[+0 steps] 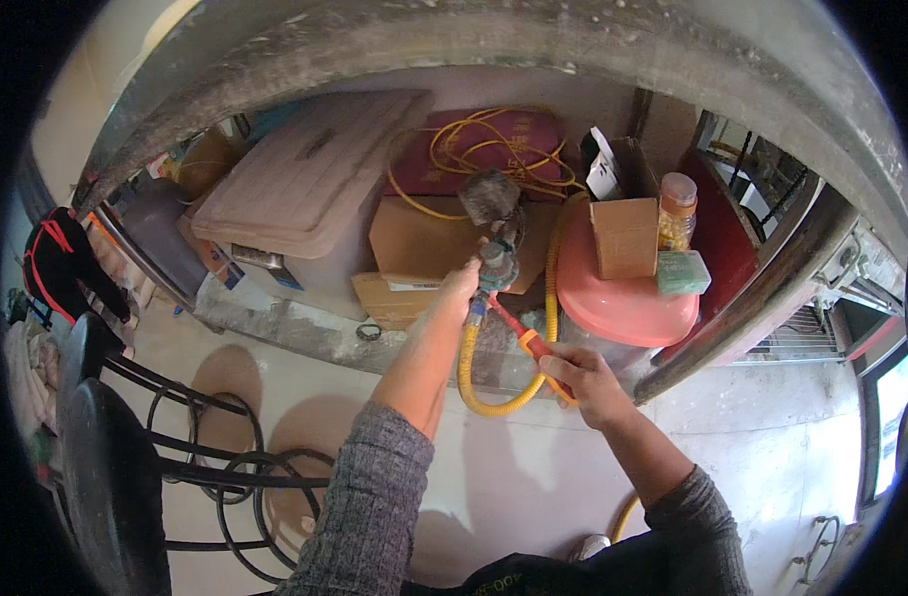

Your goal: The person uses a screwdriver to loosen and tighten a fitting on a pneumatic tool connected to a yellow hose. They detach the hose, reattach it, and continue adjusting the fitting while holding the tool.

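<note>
My left hand (462, 285) is closed on the side of a greenish-grey gas regulator (497, 266), its fingers partly hidden behind it. From the regulator's lower end a yellow corrugated hose (468, 363) hangs in a loop and runs back up at the right. My right hand (585, 382) is wrapped round the handle of a red and yellow screwdriver (535, 346). The screwdriver's slim red shaft points up and left to the blue-grey hose joint under the regulator; whether its tip touches is too small to tell. Behind the regulator sits a dusty grey block-like part (490, 196).
Under the worn counter (424, 45) stand a lidded plastic storage bin (310, 174), cardboard (419, 243) and a dark red box (499, 149). A pink-lidded bucket (623, 313) bears an open carton (623, 238), a jar (678, 214) and a green box (682, 273). A black metal-framed chair (226, 472) stands left.
</note>
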Demonstrator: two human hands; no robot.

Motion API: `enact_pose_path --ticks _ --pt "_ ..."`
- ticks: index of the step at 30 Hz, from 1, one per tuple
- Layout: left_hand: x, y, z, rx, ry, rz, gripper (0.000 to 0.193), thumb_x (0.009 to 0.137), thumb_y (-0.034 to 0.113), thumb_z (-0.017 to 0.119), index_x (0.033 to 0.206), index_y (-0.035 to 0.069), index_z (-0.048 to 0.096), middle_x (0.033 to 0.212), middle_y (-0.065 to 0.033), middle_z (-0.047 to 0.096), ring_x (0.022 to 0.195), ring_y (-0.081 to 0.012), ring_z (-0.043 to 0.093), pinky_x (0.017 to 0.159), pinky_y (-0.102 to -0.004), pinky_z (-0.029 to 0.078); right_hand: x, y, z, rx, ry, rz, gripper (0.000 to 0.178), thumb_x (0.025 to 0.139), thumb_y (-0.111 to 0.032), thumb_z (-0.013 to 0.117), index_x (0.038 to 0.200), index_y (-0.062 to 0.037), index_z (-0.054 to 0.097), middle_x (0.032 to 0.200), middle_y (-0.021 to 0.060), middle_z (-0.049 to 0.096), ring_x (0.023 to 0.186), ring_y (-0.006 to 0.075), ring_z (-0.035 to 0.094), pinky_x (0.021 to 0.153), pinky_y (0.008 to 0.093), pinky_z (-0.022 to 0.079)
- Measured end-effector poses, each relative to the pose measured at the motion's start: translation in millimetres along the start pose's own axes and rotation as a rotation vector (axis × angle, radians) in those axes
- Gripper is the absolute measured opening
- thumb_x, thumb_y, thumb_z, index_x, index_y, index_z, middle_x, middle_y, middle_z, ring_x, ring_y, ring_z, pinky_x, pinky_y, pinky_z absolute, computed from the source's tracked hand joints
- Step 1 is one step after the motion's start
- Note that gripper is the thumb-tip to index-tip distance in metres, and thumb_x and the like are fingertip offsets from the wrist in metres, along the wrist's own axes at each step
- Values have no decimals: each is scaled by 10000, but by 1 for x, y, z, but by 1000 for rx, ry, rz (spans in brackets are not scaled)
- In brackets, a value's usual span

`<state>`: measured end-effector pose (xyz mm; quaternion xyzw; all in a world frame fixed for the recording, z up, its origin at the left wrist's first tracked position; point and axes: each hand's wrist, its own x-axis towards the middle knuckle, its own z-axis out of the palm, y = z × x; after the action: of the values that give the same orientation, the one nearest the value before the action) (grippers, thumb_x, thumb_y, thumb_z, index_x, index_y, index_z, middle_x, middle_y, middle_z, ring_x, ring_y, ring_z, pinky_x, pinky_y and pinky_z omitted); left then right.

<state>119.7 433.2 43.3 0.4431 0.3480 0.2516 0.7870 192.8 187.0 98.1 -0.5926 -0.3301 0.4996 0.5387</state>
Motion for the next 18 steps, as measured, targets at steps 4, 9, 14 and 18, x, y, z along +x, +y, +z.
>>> enact_pose_path --ticks 4,9,14,18 --pt "11 -6 -20 -28 20 -73 397 981 392 358 982 50 559 746 -117 629 517 -180 526 439 -302 436 14 11 3 27 -32 41 407 839 -257 630 1126 30 597 709 21 535 580 88 499 463 222 370" --pt "13 -1 -31 -87 66 -147 514 973 464 301 1001 18 554 769 -141 621 501 -170 511 422 -287 439 28 14 18 53 -38 14 376 839 -257 620 1095 19 611 685 18 523 575 87 505 460 224 366" --pt "2 2 -29 -221 -3 -144 541 968 472 292 1041 -2 542 806 -155 619 516 -181 513 441 -293 468 31 12 22 13 -34 26 335 839 -246 617 1049 14 625 671 14 518 570 82 500 463 227 362" --pt "-30 5 -33 -610 -195 -174 515 934 398 355 1156 -42 502 998 -199 617 687 -244 606 619 -351 538 31 18 21 37 -34 14 293 842 -237 618 996 12 632 659 12 515 555 74 476 464 224 342"
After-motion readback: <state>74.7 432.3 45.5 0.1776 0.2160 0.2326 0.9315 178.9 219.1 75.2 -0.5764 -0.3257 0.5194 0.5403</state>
